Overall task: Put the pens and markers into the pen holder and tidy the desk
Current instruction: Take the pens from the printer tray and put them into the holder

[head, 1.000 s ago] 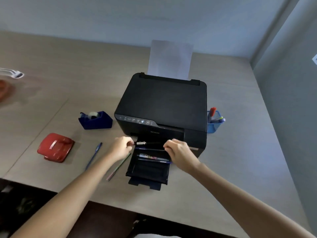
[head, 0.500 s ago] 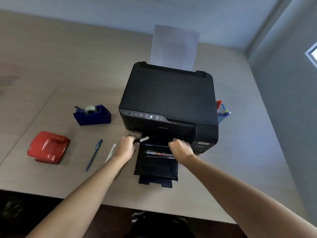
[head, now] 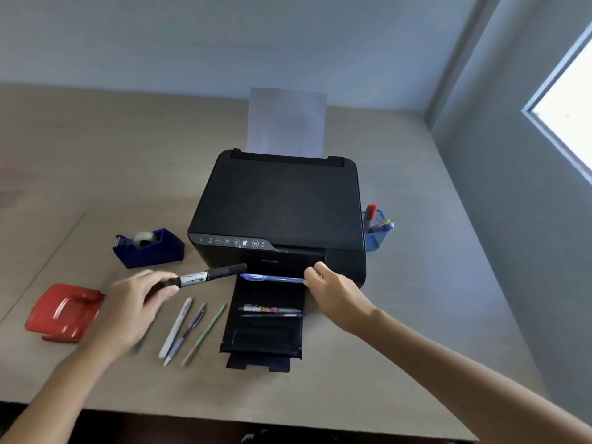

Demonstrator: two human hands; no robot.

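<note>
My left hand grips a black marker that points right toward the printer's front. My right hand pinches one end of a blue pen at the top of the printer's black output tray. Two more pens lie across that tray. On the desk left of the tray lie a white pen, a lilac pen and a green pen. The blue pen holder stands right of the printer with a red marker and other pens in it.
A black printer with paper upright in its rear feed sits mid-desk. A blue tape dispenser and a red hole punch stand to the left. The desk's front edge is near; a wall and window are at right.
My left hand has pulled the black marker left, away from the printer slot. My right hand now holds a blue pen at the tray's top. The camera tilted, showing more pens.
</note>
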